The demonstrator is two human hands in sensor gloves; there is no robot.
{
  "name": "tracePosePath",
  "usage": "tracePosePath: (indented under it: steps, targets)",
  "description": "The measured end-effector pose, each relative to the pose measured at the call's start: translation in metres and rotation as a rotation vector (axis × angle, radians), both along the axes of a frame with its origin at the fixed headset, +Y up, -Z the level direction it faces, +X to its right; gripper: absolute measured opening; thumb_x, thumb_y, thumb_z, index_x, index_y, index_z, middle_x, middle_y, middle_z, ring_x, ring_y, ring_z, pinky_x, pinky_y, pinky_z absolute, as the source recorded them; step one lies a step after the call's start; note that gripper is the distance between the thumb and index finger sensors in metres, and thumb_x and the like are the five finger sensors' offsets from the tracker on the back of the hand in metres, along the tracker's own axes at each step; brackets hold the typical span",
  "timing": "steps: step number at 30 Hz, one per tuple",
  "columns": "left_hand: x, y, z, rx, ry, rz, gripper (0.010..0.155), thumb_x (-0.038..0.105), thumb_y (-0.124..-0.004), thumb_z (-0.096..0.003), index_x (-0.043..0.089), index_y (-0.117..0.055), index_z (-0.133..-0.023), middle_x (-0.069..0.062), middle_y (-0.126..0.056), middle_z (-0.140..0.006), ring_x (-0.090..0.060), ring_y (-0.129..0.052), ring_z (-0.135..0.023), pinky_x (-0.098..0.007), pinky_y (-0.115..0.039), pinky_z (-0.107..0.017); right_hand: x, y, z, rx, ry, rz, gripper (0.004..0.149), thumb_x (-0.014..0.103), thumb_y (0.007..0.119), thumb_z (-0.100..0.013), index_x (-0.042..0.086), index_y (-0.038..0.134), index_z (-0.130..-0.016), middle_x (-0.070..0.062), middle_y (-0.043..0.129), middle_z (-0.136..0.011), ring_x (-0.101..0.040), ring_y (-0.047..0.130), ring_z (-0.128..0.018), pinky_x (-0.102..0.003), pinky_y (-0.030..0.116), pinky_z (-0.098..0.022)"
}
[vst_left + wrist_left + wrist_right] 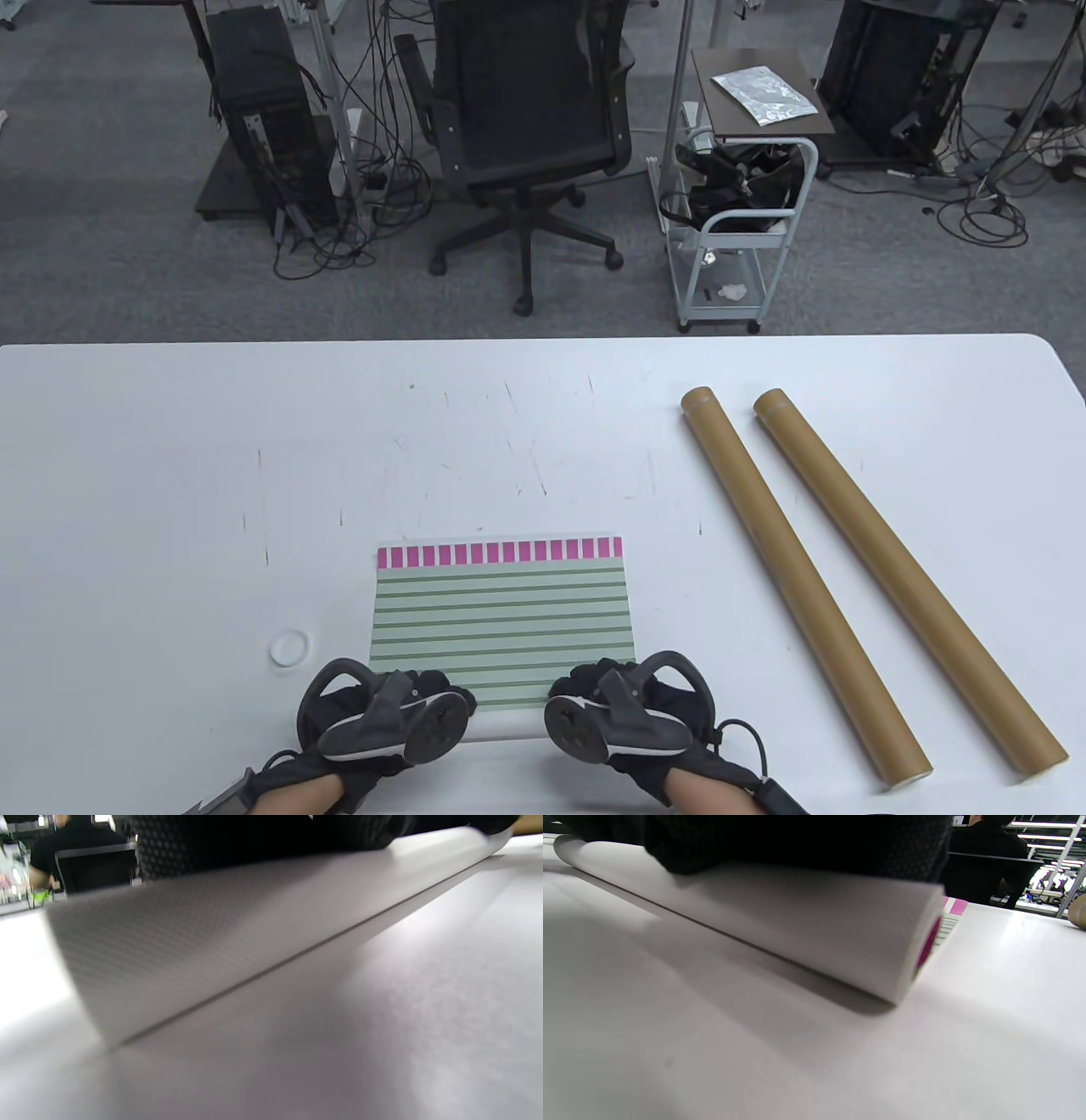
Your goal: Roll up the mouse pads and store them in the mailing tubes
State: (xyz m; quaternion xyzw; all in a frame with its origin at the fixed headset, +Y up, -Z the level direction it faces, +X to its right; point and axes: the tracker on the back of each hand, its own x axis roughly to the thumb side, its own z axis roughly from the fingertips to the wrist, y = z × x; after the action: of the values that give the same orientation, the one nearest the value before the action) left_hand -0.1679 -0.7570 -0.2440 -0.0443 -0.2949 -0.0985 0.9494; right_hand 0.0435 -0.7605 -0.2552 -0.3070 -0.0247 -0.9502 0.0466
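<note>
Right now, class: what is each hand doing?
Left hand: fingers curled over the rolled near edge of the mouse pad.
Right hand: the same.

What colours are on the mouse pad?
The mouse pad is pale green with darker green stripes and a band of pink blocks along its far edge, clearest in the table view.

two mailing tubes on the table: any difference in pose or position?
The left tube lies nearer the mouse pad; the right tube lies nearer the table's right edge. The left tube's near end stops a bit farther from the table's front edge than the right tube's. Shared: both brown, lying flat, roughly parallel, slanting from far-left to near-right, apart, untouched by either hand.
</note>
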Motion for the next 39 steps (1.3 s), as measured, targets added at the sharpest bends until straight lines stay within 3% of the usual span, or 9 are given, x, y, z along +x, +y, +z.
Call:
tracePosePath:
  steps: [3,7,10,16,18,20,26,33,39]
  targets:
    - [0.003,0.004,0.008,0.069,-0.040,-0.043,0.047,0.044,-0.071,-0.0419,0.035,-0.077,-0.087,0.007,-0.091,-0.083,-0.017,-0.098,-0.070,-0.027,-0.089,-0.051,0.002,-0.001,-0.004,-0.034,-0.022,-0.027,0.044,0.033,0.066,-0.045,0.024,0.078,-0.087,-0.003,0.089,-0.080,-0.025,0.092,-0.062,-0.040,0.080,-0.051]
    - [0.004,-0.001,0.003,0.048,0.010,-0.042,0.048,0.045,-0.074,-0.0398,0.035,-0.077,-0.086,0.007,-0.092,-0.080,-0.016,-0.099,-0.067,-0.026,-0.089,-0.049,0.004,-0.001,-0.001,-0.005,-0.013,-0.002,0.046,0.035,0.065,-0.047,0.023,0.077,-0.090,-0.004,0.088,-0.083,-0.025,0.092,-0.064,-0.041,0.080,-0.052]
    - [0.001,-0.004,-0.003,-0.008,0.047,-0.004,0.046,0.042,-0.070,-0.0419,0.035,-0.077,-0.087,0.007,-0.091,-0.081,-0.016,-0.099,-0.068,-0.026,-0.088,-0.049,0.012,0.002,-0.005,-0.048,-0.021,0.011,0.059,0.050,0.069,-0.043,0.022,0.073,-0.094,-0.004,0.085,-0.087,-0.026,0.092,-0.067,-0.041,0.080,-0.052]
    - [-0.005,-0.004,-0.008,-0.101,0.034,0.035,0.045,0.042,-0.067,-0.0421,0.038,-0.077,-0.086,0.008,-0.093,-0.079,-0.014,-0.099,-0.066,-0.024,-0.088,-0.048,0.009,0.003,-0.008,-0.178,0.022,0.007,0.050,0.043,0.071,-0.044,0.020,0.080,-0.087,-0.005,0.091,-0.076,-0.024,0.095,-0.057,-0.038,0.083,-0.046]
    - [-0.008,-0.004,-0.007,-0.107,0.023,0.050,0.051,0.045,-0.068,-0.0421,0.042,-0.063,-0.093,0.008,-0.090,-0.082,-0.013,-0.099,-0.065,-0.023,-0.088,-0.047,0.009,0.004,-0.008,-0.205,0.024,0.010,0.049,0.041,0.071,-0.044,0.019,0.081,-0.087,-0.006,0.090,-0.075,-0.025,0.096,-0.056,-0.039,0.083,-0.046]
    - [-0.008,-0.003,-0.004,-0.063,-0.012,0.031,0.052,0.047,-0.069,-0.0414,0.053,-0.055,-0.091,0.008,-0.074,-0.095,-0.010,-0.100,-0.065,-0.020,-0.089,-0.046,0.009,0.003,-0.008,-0.203,0.020,-0.002,0.047,0.040,0.069,-0.045,0.019,0.081,-0.086,-0.006,0.091,-0.074,-0.025,0.095,-0.055,-0.039,0.083,-0.046]
    - [0.005,-0.002,0.006,0.025,-0.059,-0.042,0.050,0.049,-0.074,-0.0363,0.040,-0.074,-0.085,0.012,-0.089,-0.081,-0.012,-0.098,-0.067,-0.024,-0.088,-0.051,0.008,0.002,-0.007,-0.190,0.017,0.002,0.046,0.038,0.067,-0.046,0.020,0.080,-0.086,-0.006,0.089,-0.074,-0.025,0.095,-0.056,-0.040,0.082,-0.047]
    - [0.004,-0.005,-0.007,-0.085,0.014,-0.037,0.048,0.043,-0.068,-0.0403,0.040,-0.071,-0.088,0.010,-0.090,-0.082,-0.014,-0.099,-0.067,-0.023,-0.089,-0.048,0.006,0.015,0.011,0.016,0.055,0.018,0.049,0.042,0.075,-0.043,0.022,0.080,-0.088,-0.003,0.090,-0.079,-0.024,0.094,-0.061,-0.040,0.082,-0.050]
    - [0.006,-0.004,-0.003,-0.051,-0.004,-0.028,0.047,0.040,-0.070,-0.0418,0.043,-0.066,-0.089,0.010,-0.078,-0.092,-0.016,-0.097,-0.071,-0.027,-0.089,-0.051,0.007,0.006,0.003,-0.059,0.028,0.013,0.049,0.040,0.077,-0.044,0.022,0.078,-0.089,-0.003,0.089,-0.081,-0.024,0.094,-0.063,-0.040,0.081,-0.051]
